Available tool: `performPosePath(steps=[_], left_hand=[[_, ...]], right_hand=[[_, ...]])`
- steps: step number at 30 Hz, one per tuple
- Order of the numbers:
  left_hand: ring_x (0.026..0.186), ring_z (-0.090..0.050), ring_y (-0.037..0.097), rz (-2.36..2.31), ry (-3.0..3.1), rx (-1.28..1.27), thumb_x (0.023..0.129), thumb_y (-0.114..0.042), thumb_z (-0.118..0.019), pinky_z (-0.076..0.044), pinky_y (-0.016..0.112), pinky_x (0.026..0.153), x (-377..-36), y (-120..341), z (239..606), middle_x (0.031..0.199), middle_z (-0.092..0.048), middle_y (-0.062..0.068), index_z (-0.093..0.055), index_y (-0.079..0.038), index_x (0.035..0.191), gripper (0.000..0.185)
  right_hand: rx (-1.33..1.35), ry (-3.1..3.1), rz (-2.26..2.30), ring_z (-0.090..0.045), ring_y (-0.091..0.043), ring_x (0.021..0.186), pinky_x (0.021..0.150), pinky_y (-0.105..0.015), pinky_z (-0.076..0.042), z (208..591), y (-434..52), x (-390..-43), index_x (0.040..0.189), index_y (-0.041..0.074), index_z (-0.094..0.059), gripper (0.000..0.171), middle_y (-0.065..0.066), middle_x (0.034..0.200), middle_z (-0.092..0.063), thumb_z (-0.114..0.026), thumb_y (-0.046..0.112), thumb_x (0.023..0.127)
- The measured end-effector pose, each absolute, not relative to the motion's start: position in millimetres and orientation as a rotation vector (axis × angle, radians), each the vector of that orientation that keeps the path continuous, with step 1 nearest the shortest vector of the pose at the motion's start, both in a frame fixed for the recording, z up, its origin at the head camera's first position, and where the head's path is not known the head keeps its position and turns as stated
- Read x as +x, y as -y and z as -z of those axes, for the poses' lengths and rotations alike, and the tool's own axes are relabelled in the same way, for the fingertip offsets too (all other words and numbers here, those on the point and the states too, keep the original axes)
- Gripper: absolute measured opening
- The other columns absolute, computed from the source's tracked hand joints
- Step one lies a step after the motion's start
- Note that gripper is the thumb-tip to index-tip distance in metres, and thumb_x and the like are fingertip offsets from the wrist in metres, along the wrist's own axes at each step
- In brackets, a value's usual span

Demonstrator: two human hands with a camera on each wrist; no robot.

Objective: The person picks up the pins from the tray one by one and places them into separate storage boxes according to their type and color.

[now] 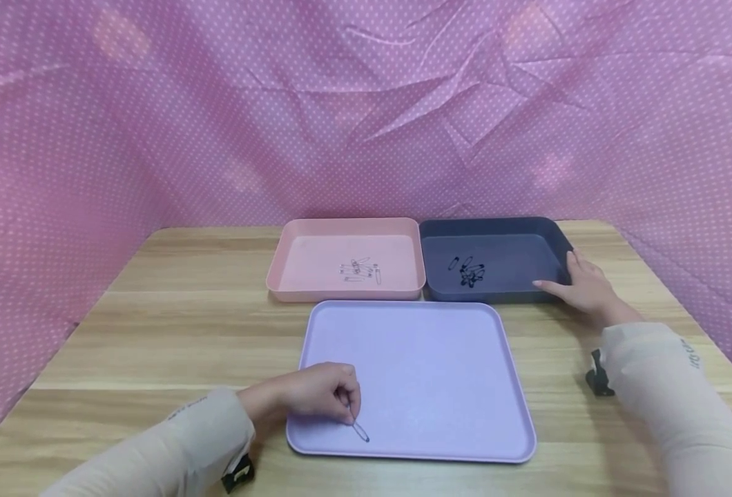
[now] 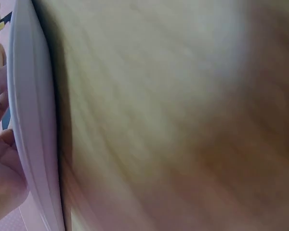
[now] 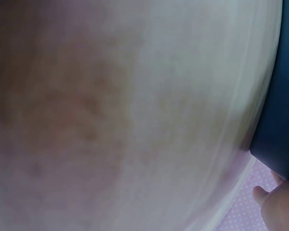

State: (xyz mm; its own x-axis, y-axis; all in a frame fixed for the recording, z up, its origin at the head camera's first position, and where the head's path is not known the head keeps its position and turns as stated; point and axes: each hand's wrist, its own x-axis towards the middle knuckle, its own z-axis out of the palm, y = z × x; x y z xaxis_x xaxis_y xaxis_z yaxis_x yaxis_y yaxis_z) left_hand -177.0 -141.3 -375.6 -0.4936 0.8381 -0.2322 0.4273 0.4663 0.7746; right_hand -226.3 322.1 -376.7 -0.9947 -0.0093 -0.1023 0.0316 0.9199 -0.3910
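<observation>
My left hand (image 1: 325, 395) rests on the front left part of a lilac tray (image 1: 440, 373) and pinches a silver safety pin (image 1: 358, 428) whose tip lies on the tray. My right hand (image 1: 580, 286) lies against the right front corner of a dark blue tray (image 1: 552, 241), fingers extended along its rim. That tray holds several black safety pins (image 1: 468, 271). A pink tray (image 1: 297, 248) beside it holds several silver safety pins (image 1: 360, 270). In the left wrist view the lilac tray's edge (image 2: 31, 120) shows beside my fingers (image 2: 2, 159); in the right wrist view the blue tray's corner (image 3: 279, 120) shows, blurred.
The three trays sit on a wooden table (image 1: 173, 324). Pink dotted cloth (image 1: 366, 103) closes in the back and both sides. Black wrist camera mounts show at my left sleeve (image 1: 238, 475) and right sleeve (image 1: 597, 376).
</observation>
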Motion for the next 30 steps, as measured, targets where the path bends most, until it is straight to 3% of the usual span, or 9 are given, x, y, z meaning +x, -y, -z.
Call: performPosePath(steps=[8, 22, 30], left_hand=[[0.057, -0.051, 0.005, -0.940, -2.085, 0.969, 0.074, -0.005, -0.064, -0.044, 0.019, 0.056, -190, 137, 368, 0.062, -0.056, -0.005, -0.060, -0.008, 0.072, 0.006], [0.070, -0.059, 0.015, -1.379, -2.105, 0.704, 0.079, -0.004, -0.060, -0.050, 0.027, 0.067, -237, 92, 342, 0.079, -0.060, 0.013, -0.059, 0.001, 0.085, 0.009], [0.074, -0.058, 0.016, -1.461, -2.116, 0.646, 0.080, -0.002, -0.058, -0.049, 0.025, 0.069, -258, 59, 337, 0.085, -0.060, 0.014, -0.058, 0.007, 0.093, 0.015]], right_hand=[[0.023, -2.979, 0.623, 0.004, -0.052, 0.118, 0.094, -0.060, -0.003, 379, -323, -226, 0.127, -0.017, 0.007, 0.100, -0.036, 0.132, 0.012, -0.043, 0.056, 0.081], [0.013, -2.989, 0.616, 0.002, -0.053, 0.117, 0.093, -0.060, -0.003, 375, -322, -225, 0.127, -0.018, 0.005, 0.099, -0.037, 0.132, 0.009, -0.044, 0.055, 0.081], [0.008, -2.990, 0.590, 0.002, -0.053, 0.117, 0.092, -0.061, -0.003, 377, -323, -226, 0.128, -0.017, 0.005, 0.099, -0.036, 0.132, 0.009, -0.043, 0.055, 0.081]])
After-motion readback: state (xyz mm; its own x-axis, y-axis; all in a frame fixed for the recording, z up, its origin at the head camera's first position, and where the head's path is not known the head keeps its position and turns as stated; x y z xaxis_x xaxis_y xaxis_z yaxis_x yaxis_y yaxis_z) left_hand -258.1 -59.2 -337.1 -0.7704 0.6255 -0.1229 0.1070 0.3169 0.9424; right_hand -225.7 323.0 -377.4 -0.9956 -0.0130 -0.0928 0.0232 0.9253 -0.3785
